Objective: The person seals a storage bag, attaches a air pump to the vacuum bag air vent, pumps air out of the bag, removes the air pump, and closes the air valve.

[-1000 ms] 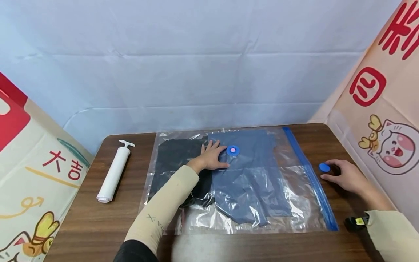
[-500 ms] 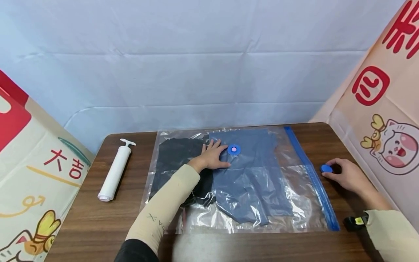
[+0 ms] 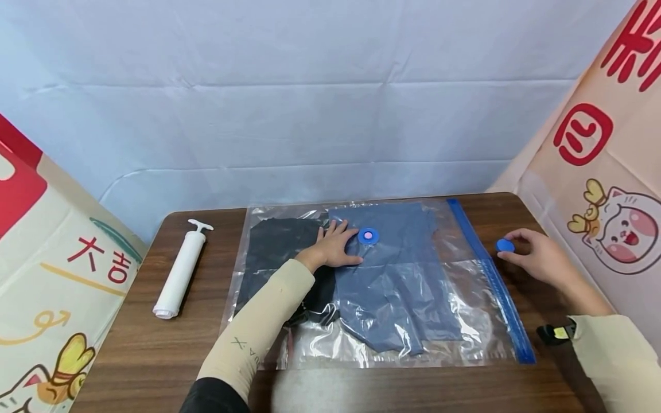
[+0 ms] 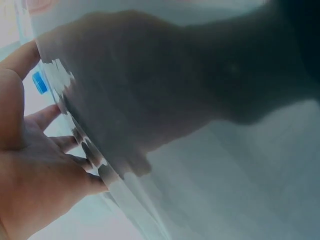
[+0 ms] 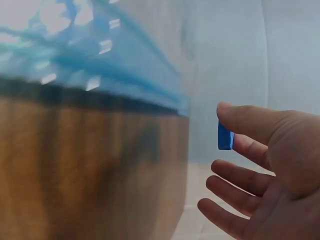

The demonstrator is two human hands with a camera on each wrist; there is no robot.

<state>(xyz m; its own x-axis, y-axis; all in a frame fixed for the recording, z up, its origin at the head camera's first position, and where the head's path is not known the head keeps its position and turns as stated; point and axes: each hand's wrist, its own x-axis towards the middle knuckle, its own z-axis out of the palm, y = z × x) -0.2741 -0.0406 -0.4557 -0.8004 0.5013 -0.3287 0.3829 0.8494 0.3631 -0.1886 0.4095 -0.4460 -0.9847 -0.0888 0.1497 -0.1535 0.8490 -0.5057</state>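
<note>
A clear plastic vacuum storage bag (image 3: pixel 335 350) lies flat, with a folded black cloth (image 3: pixel 281 246) and a blue-grey cloth (image 3: pixel 397 287) inside. On its upper side sits a round blue valve (image 3: pixel 368 236) with a pinkish centre. My left hand (image 3: pixel 330 249) rests with spread fingers on the bag, thumb and forefinger close beside the valve. To the right of the bag's blue zip strip (image 3: pixel 490 275), my right hand (image 3: pixel 539 258) pinches a small round blue cap (image 3: pixel 505 245) between thumb and forefinger. The right wrist view shows the cap (image 5: pixel 225 137) edge-on, the other fingers held apart from it.
A white hand pump (image 3: pixel 181 272) with a T-shaped handle lies at the left of the brown wooden table (image 3: pixel 129 355). Pale cloth (image 3: pixel 330 115) hangs behind the table, and printed panels (image 3: pixel 609 218) stand at both sides.
My right hand has lifted the blue cap and moved it slightly away from me and to the left, towards the zip strip. My left hand has stayed in place on the bag.
</note>
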